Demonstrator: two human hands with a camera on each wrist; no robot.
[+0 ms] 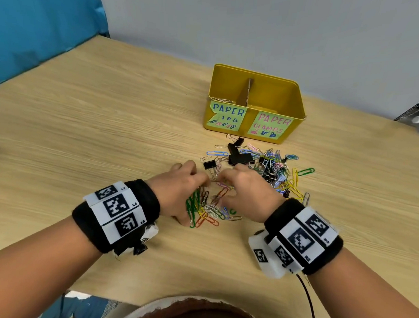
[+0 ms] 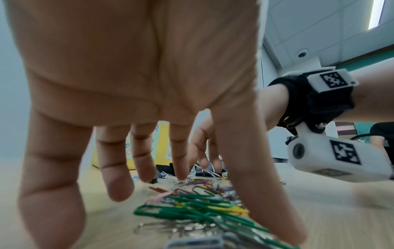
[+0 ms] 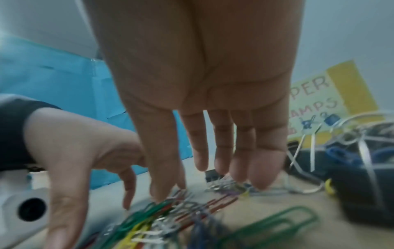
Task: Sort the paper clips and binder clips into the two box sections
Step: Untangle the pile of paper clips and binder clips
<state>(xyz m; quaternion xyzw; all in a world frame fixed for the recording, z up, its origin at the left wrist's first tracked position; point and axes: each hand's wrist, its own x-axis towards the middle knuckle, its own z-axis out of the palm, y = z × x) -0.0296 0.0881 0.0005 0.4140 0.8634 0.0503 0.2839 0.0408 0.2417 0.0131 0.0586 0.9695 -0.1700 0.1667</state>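
Yellow tin box (image 1: 254, 100) stands at the back of the worktop (image 1: 109, 130) behind the mixed clip heap (image 1: 270, 166), while the left hand (image 1: 178, 188) and right hand (image 1: 245, 191), fingers spread downward and gripping nothing, half hide a small paper clip pile (image 1: 208, 211) between them.

We see the yellow box (image 1: 255, 102) on the wood table (image 1: 109, 120), cardboard divider (image 1: 247, 93) upright inside; labels read PAPER ..IPS on the left, PAPER CLAMPS on the right. A few silver clips lie in the left section. Just in front of the box: a mixed pile (image 1: 270, 166) of coloured paper clips and black binder clips (image 1: 238, 157). Nearer us from the box, the left hand (image 1: 178, 188) and right hand (image 1: 246, 191) are palms down, fingers spread over a smaller paper clip cluster (image 1: 206, 209).
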